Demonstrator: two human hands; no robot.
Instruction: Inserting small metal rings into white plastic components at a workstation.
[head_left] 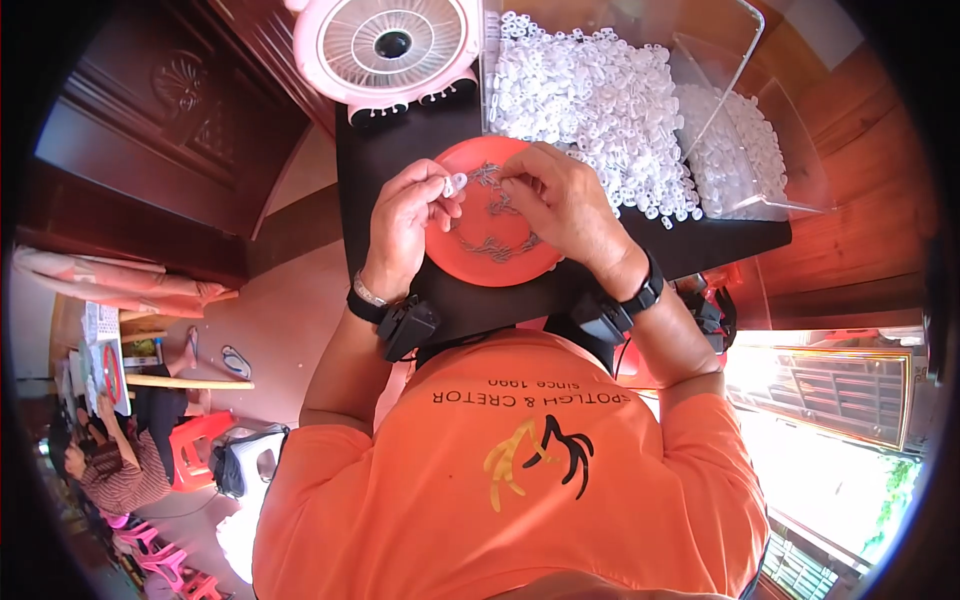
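Note:
A small white oval plastic piece [455,185] is pinched between the thumb and fingers of my left hand [405,220], over the left side of a round orange-red plate [478,271]. Loose grey metal screws or pins [492,248], too small to tell apart, lie on the plate in scattered clusters. My right hand [572,205] reaches over the plate's right side with thumb and forefinger brought together. Whatever is between those fingertips, if anything, is too small to make out. The two hands are apart.
Behind the plate, a large heap of white plastic pieces [590,90] spills from a clear bin [740,190] onto the black table [385,145]. A pink fan [345,85] stands at the back left. Far left, another person [125,470] sits near a red stool [195,450].

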